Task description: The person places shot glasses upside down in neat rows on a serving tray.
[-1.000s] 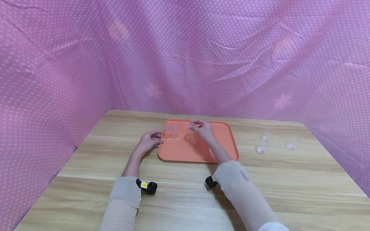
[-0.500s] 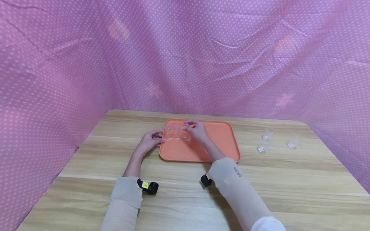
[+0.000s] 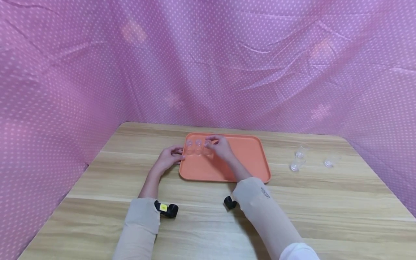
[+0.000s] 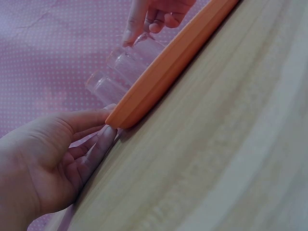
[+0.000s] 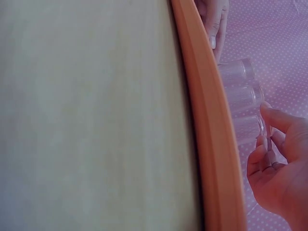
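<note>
On the left part of an orange tray (image 3: 224, 169), three small clear glasses stand in a row near the far edge; they look base up. My right hand (image 3: 221, 147) pinches the top of the rightmost glass (image 5: 246, 129) between thumb and fingers. Beside it are the middle glass (image 3: 198, 148) and the leftmost glass (image 3: 189, 148). My left hand (image 3: 167, 159) grips the tray's left rim; in the left wrist view the thumb is at the rim and a finger lies below it. My right fingers partly hide the held glass in the head view.
Several more clear glasses are on the wooden table (image 3: 195, 234) right of the tray: a near glass (image 3: 295, 166), one just behind it (image 3: 300, 151), and another farther right (image 3: 329, 162). A pink dotted cloth (image 3: 208, 72) hangs behind and beside the table.
My right hand has moved left with its glass, bringing it beside the two others and onto the tray. My left hand has stayed at the tray's rim.
</note>
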`<state>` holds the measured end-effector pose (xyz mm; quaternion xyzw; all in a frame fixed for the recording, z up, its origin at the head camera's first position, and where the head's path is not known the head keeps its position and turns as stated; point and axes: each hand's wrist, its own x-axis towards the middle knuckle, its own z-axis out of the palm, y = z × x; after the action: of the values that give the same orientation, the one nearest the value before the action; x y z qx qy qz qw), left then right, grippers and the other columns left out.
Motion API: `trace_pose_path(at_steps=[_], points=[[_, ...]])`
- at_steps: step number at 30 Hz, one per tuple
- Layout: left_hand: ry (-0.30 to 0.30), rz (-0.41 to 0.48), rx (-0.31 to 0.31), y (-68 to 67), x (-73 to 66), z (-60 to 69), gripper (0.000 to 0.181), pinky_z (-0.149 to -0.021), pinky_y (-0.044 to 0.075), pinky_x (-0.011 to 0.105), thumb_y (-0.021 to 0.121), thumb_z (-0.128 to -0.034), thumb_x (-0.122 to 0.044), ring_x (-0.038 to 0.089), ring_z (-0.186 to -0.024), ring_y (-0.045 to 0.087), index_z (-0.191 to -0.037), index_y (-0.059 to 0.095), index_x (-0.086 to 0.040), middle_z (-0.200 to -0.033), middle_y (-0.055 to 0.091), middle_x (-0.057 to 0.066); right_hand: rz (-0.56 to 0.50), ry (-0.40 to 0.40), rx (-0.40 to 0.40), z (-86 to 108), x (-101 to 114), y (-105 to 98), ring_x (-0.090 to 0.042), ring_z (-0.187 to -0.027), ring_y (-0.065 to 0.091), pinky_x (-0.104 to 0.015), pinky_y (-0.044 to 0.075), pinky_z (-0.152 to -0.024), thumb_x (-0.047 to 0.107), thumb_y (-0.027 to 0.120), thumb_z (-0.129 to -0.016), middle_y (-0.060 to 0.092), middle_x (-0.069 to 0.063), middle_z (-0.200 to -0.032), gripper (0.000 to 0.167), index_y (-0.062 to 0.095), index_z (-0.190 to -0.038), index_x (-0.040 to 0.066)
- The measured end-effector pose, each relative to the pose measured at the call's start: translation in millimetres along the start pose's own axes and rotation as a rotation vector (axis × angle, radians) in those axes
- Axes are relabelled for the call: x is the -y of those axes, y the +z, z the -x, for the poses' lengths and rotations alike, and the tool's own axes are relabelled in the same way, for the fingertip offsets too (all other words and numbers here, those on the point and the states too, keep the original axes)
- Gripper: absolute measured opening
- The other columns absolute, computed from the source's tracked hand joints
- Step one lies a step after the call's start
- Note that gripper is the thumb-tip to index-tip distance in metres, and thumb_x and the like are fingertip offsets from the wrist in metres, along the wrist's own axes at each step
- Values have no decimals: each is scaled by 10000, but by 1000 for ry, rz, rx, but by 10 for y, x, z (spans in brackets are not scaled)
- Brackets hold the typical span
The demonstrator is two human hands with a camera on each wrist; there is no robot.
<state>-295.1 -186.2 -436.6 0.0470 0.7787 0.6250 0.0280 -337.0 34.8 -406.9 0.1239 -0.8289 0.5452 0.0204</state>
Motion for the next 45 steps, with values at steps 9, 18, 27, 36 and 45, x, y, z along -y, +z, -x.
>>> trace_pose_path(at_steps=[9, 18, 27, 36, 45], points=[[-4, -6, -7, -22, -3, 6, 480, -703, 563, 274, 614, -832, 59, 189, -837, 587, -1275, 436, 110, -1109, 525, 270, 2, -15, 30, 8, 17, -9, -191, -750, 523, -212, 445, -548, 86, 712, -796, 611, -92, -1021, 289, 652, -1071, 21], [-17, 17, -4, 27, -27, 10, 494, -712, 563, 277, 615, -826, 60, 182, -831, 578, -1284, 434, 98, -1103, 525, 245, -87, -20, 44, 149, 97, -341, -216, -853, 511, -452, 502, -720, 163, 695, -824, 534, -175, -1167, 393, 589, -1177, 26], [-10, -5, -8, 22, -39, 11, 483, -714, 562, 274, 607, -829, 62, 192, -841, 583, -1280, 440, 98, -1109, 528, 258, -133, -68, -61, 407, 167, -917, -220, -827, 507, -286, 507, -619, 146, 691, -828, 542, -170, -1131, 364, 593, -1160, 33], [-8, -9, -10, -2, -16, 16, 486, -706, 562, 270, 611, -827, 60, 159, -813, 582, -1280, 438, 104, -1111, 526, 264, -127, -85, -126, 667, 100, -1550, -170, -837, 472, -191, 465, -595, 174, 673, -845, 524, -91, -1070, 408, 550, -1192, -1], [-19, -28, -9, -3, -31, 17, 488, -720, 560, 274, 613, -829, 44, 192, -847, 582, -1285, 444, 85, -1120, 525, 251, -113, -70, -247, 958, -61, -2083, -78, -803, 491, -164, 460, -585, 180, 673, -850, 572, 16, -1002, 372, 581, -1181, 37]])
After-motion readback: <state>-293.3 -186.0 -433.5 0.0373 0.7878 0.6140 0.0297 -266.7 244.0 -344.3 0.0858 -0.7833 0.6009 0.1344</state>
